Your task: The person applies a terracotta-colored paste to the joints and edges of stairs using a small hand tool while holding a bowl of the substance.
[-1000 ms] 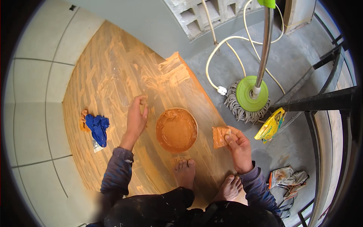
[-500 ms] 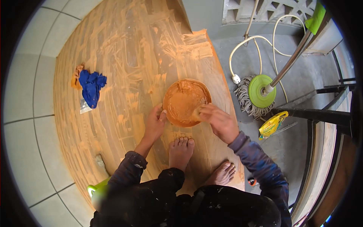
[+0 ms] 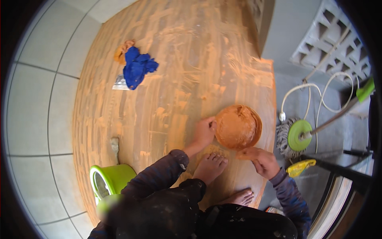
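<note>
A round bowl [image 3: 259, 130] of thick orange paste [image 3: 235, 126] stands on the wooden surface. My left hand [image 3: 205, 130] is closed at the bowl's left rim, thumb and fingers pinching the edge. Just below the bowl's lower right side, my right hand [image 3: 260, 160] has its fingers pressed together over something coated in orange. Its kind is hidden by the fingers and the smear. Orange paste streaks the wooden surface [image 3: 175, 135] all around.
A blue cloth [image 3: 137, 68] lies at the far left beside a crumpled orange piece. Near left are a brush [image 3: 115, 147] and a green bucket [image 3: 121, 175]. On the right are a mop [image 3: 299, 135], a white cable [image 3: 309, 107] and a yellow packet [image 3: 300, 168]. My bare feet [image 3: 211, 167] stand below the bowl.
The view has shifted left, so the scene sits further right. My right hand has moved from the bowl's right rim to below its lower right side. The left hand stays at the rim.
</note>
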Available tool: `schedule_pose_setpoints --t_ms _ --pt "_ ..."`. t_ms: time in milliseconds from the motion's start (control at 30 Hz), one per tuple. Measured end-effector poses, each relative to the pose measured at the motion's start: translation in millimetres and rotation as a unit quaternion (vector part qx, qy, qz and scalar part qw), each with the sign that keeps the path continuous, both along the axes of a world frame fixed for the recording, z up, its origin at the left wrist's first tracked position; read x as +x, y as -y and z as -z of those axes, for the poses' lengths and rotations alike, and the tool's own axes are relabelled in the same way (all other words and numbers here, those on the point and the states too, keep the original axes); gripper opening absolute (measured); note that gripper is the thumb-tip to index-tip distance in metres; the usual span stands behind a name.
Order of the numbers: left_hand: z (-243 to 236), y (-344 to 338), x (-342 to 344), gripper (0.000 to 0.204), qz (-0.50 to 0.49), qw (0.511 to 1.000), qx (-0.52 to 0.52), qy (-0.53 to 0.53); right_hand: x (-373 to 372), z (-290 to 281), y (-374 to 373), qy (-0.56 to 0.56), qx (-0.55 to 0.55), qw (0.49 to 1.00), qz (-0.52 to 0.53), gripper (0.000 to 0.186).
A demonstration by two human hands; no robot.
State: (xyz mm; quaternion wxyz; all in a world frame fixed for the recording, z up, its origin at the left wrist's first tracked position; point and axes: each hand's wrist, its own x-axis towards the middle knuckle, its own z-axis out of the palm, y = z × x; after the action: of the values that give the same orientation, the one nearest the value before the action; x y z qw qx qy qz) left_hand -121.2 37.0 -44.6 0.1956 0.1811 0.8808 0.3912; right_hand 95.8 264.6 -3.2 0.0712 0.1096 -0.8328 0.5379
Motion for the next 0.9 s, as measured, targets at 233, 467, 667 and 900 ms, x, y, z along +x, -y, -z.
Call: schedule_pose_setpoints --t_ms 233,467,667,900 --pt "-15.0 13.4 4.3 0.032 0.066 0.997 0.021 0.014 -35.5 -20.1 28.7 -0.014 0.134 0.967 0.218 0.036" --pt "-40.6 -14.1 12.1 0.043 0.041 0.988 0.123 0.079 -1.9 -23.6 39.5 0.108 -0.039 0.937 0.33 0.035" --pt "-50.2 -24.5 18.2 0.037 0.065 0.965 0.204 0.153 16.6 -39.4 41.4 0.064 -0.273 0.872 0.402 0.031" --pt "-76.9 -66.6 18.1 0.039 0.1 0.943 0.248 0.197 46.1 -113.5 -2.6 0.025 -0.292 0.866 0.406 0.035"
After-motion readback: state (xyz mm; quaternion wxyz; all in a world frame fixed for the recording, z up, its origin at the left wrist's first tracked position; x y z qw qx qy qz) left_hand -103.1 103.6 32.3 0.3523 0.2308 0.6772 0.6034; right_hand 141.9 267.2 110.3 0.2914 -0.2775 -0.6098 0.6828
